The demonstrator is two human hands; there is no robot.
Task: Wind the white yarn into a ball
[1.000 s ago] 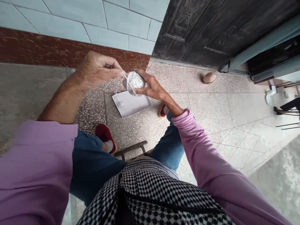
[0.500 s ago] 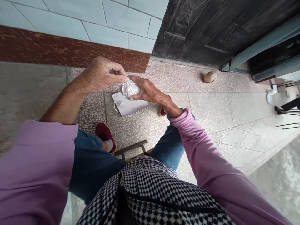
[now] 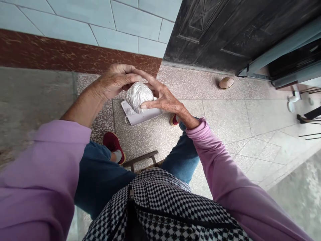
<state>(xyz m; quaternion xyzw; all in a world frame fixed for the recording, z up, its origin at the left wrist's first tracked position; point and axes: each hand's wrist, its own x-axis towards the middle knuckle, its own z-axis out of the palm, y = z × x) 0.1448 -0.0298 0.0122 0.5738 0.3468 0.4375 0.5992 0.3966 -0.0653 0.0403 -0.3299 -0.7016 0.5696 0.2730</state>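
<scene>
Terrazzo flooring (image 3: 220, 117), bounded by a pale-blue tiled wall (image 3: 75, 20) with a red-brown marbled skirting (image 3: 50, 50) and a dark carved door (image 3: 213, 33), forms the setting. Above it we see a ball of glossy white cord (image 3: 138, 95), held up off the floor at the two hands and overlapping, from our viewpoint, a shallow white tray (image 3: 147, 117) that lies below. Right hand (image 3: 165, 98): we note the fingers spread in a wide, cupped grasp of the ball, the thumb on its near side and the index finger arching over the far side toward the other hand; the remaining fingers are partly concealed. Left hand (image 3: 114, 80): the thumb lies along the ball's upper left edge, with the fingers curled behind; we cannot tell whether a strand is pinched there. Loose white strands (image 3: 130, 112) appear at the tray's left end. As to handling, we judge the ball light, and soft enough to yield a little under pressure, though its closely laid turns should help it hold its round form. Its sheen suggests a smooth, rather slippery fibre, whose outer turns could slide off if squeezed at one edge. Breakage seems no concern; slackening and tangling are. We would therefore grasp it around its widest part, thumb opposed to several fingers, with gentle, even pressure.
</scene>
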